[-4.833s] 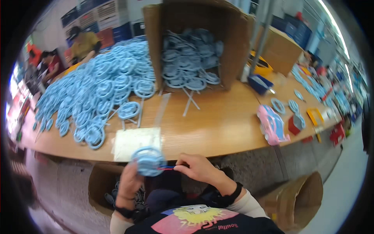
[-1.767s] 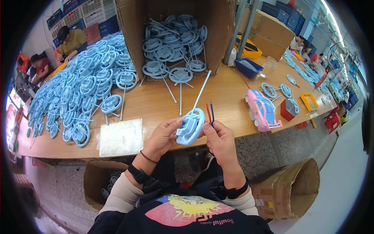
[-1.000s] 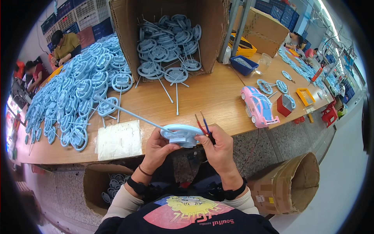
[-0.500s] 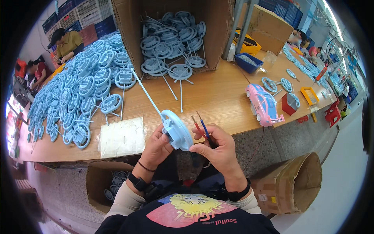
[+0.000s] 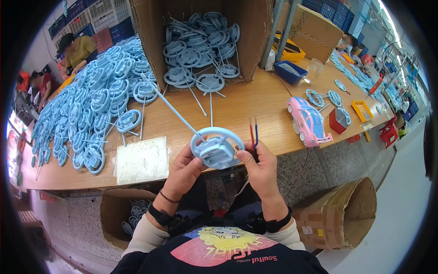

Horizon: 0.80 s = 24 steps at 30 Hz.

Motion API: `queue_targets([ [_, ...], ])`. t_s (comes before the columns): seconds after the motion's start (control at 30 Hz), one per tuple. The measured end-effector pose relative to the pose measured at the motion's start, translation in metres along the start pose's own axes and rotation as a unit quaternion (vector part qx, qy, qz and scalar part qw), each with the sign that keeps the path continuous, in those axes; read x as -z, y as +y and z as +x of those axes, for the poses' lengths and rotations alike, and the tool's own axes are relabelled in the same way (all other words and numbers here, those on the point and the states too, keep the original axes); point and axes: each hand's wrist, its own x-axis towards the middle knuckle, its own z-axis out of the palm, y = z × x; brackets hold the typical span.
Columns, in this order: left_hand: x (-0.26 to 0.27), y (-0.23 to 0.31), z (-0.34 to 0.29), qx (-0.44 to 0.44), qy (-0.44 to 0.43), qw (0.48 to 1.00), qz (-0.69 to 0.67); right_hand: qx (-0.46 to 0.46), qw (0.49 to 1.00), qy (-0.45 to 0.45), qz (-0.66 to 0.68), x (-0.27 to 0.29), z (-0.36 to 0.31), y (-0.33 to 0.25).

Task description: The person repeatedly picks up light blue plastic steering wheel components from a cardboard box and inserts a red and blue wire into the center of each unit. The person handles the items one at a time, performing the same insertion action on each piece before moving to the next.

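My left hand (image 5: 183, 170) is closed on the left rim of a light blue toy steering wheel (image 5: 218, 152), thumb on its near side. The wheel's boxy hub faces me, and a long blue rod points from it to the far left. My right hand (image 5: 261, 169) is closed round a pair of wire leads (image 5: 253, 137), one red and one blue, whose bare metal tips point up and away. Its thumb also presses on the wheel's right edge. The lead tips stand apart from the hub, to its right. The fingers behind the wheel are partly hidden.
A large heap of light blue wheels (image 5: 98, 109) covers the table's left. Behind stands an open carton (image 5: 150, 32) of more wheels. A clear sheet (image 5: 142, 160) lies front left; a pink toy car (image 5: 305, 119) stands right. Cartons (image 5: 328, 217) are below; other people sit farther off.
The wheel has turned from nearly edge-on to show its hub side to me. My right hand has shifted slightly right, and the lead tips now point more upright.
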Motion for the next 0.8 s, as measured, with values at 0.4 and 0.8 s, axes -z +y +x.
queue_targets([
  [0.4,0.014,0.044,0.006,0.063,0.137,0.973,0.175,0.034,0.957,-0.128,-0.258,0.004,0.004,-0.018],
  [0.8,0.014,0.031,0.003,0.076,0.155,0.977,0.128,0.111,0.926,-0.231,-0.277,0.001,0.018,-0.007],
])
